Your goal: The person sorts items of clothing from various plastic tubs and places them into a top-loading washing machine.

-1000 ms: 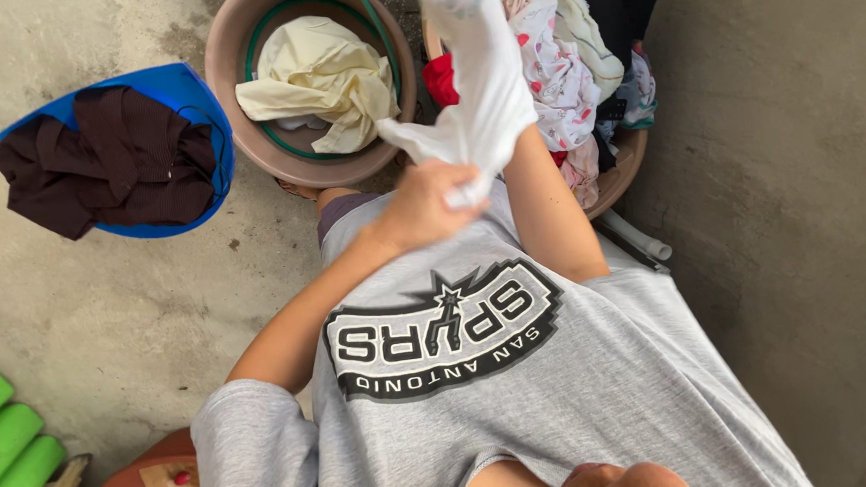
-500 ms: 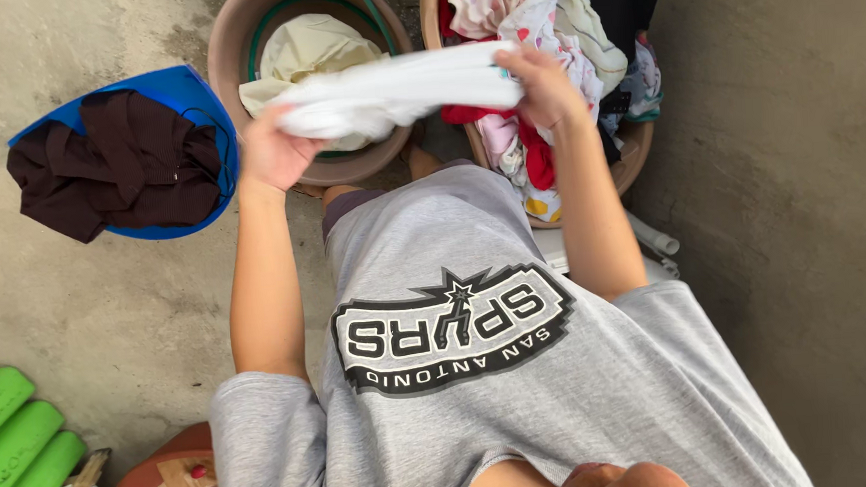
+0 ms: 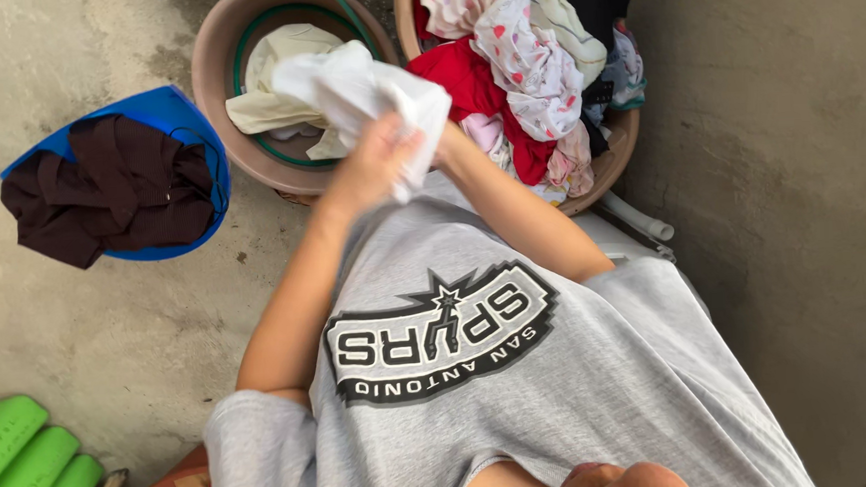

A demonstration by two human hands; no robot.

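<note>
White cloth (image 3: 358, 83), stretched wide a moment ago, is now bunching between both hands, fingers clenched on it, brown basin (image 3: 219, 106) at eleven o'clock.

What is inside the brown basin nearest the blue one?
The brown basin holds a cream cloth and a green hose curled along its wall. The bunched white garment above covers part; any water cannot be seen.

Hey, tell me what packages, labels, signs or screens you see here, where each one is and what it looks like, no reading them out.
Printed emblem: chest of the person's grey shirt, wide badge shape, black and white with a star on top.
Green plastic pieces: bottom-left corner on the floor, rounded oblong blocks side by side, bright green, perhaps containers.
No signs or screens in view.
</note>
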